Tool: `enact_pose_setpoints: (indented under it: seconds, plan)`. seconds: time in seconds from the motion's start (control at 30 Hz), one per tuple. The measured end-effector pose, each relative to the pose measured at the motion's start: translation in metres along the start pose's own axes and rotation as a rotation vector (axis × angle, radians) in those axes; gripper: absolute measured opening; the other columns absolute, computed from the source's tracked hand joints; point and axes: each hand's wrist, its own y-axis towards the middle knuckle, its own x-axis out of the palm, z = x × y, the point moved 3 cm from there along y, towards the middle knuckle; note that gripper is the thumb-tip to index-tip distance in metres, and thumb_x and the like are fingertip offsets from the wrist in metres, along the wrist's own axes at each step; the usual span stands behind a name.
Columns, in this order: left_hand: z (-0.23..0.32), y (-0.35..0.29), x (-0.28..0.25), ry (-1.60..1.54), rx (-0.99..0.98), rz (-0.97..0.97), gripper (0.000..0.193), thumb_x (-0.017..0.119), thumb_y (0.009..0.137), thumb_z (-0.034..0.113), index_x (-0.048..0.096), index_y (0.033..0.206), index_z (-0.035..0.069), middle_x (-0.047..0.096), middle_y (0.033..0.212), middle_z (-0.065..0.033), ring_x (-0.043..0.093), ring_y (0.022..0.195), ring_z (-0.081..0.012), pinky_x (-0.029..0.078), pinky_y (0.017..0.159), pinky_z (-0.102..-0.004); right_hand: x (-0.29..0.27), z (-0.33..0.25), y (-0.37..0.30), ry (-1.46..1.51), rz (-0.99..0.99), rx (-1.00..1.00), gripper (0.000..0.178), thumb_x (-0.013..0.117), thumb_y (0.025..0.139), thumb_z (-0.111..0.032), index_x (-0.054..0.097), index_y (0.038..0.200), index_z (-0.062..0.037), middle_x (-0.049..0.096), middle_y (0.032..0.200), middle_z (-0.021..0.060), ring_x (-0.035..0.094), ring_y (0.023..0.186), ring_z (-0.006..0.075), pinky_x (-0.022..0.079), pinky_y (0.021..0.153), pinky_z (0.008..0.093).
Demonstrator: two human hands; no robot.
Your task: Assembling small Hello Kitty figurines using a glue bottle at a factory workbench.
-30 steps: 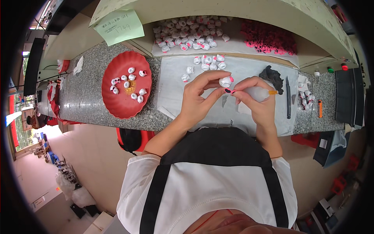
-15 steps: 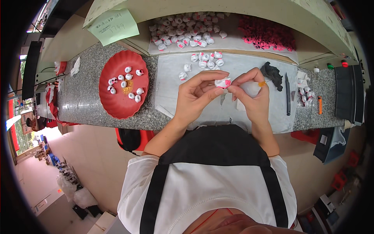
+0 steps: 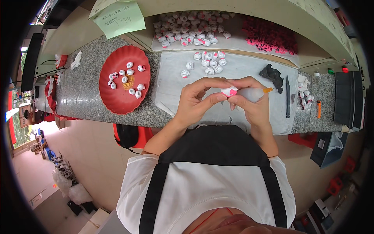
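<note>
Both hands dropped closer to the body vs earlier. Left hand (image 3: 196,99) fingers pinched the white-pink bead (image 3: 229,91) above the mat, right hand (image 3: 251,103) clamped on the glue bottle (image 3: 253,93). Gluing step prob; nozzle needs aiming next.

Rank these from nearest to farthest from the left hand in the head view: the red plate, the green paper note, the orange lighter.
From the left hand:
1. Red plate, on the counter to its left.
2. Green paper note, up on the shelf, far left.
3. Orange lighter, past the right hand, at the counter's right end.
</note>
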Motion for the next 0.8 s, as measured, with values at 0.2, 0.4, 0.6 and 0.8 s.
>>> enact_pose_setpoints:
  seconds: [0.2, 0.4, 0.6, 0.8]
  plan:
    - [-0.0003, 0.0007, 0.0009, -0.024, -0.007, -0.008, 0.023, 0.055, 0.073, 0.002, 0.052, 0.095, -0.002, 0.054, 0.095, -0.0103, 0.051, 0.086, -0.0149, 0.04, 0.077, -0.0269, 0.0023, 0.0003, -0.001, 0.066, 0.028, 0.026, 0.026, 0.06, 0.065, 0.001, 0.05, 0.089, 0.0047, 0.053, 0.077, 0.0128, 0.054, 0.059, 0.0163, 0.042, 0.044, 0.0232]
    - [0.0002, 0.0019, 0.0031, 0.032, 0.016, -0.003, 0.022, 0.053, 0.074, 0.001, 0.051, 0.096, -0.002, 0.054, 0.094, -0.0095, 0.051, 0.085, -0.0132, 0.041, 0.073, -0.0248, 0.0003, -0.0002, -0.0011, 0.005, 0.015, 0.017, 0.026, 0.058, 0.066, 0.003, 0.05, 0.091, 0.0044, 0.054, 0.078, 0.0126, 0.052, 0.057, 0.0138, 0.042, 0.045, 0.0222]
    - [-0.0046, -0.0012, 0.0034, 0.03, -0.001, 0.074, 0.024, 0.054, 0.073, -0.001, 0.051, 0.097, -0.002, 0.054, 0.094, -0.0091, 0.051, 0.082, -0.011, 0.042, 0.07, -0.0229, 0.004, -0.0028, -0.0009, 0.02, 0.038, 0.028, 0.026, 0.054, 0.067, 0.005, 0.05, 0.093, 0.0038, 0.054, 0.079, 0.0123, 0.051, 0.056, 0.0118, 0.041, 0.045, 0.0209]
    - [-0.0031, 0.0002, 0.0038, -0.037, -0.059, 0.073, 0.025, 0.054, 0.072, -0.002, 0.05, 0.097, -0.002, 0.053, 0.094, -0.01, 0.051, 0.086, -0.0144, 0.038, 0.08, -0.0274, 0.0033, 0.0025, -0.0009, 0.051, 0.052, 0.043, 0.026, 0.054, 0.067, 0.005, 0.05, 0.093, 0.0036, 0.054, 0.077, 0.011, 0.05, 0.055, 0.0115, 0.041, 0.045, 0.0209]
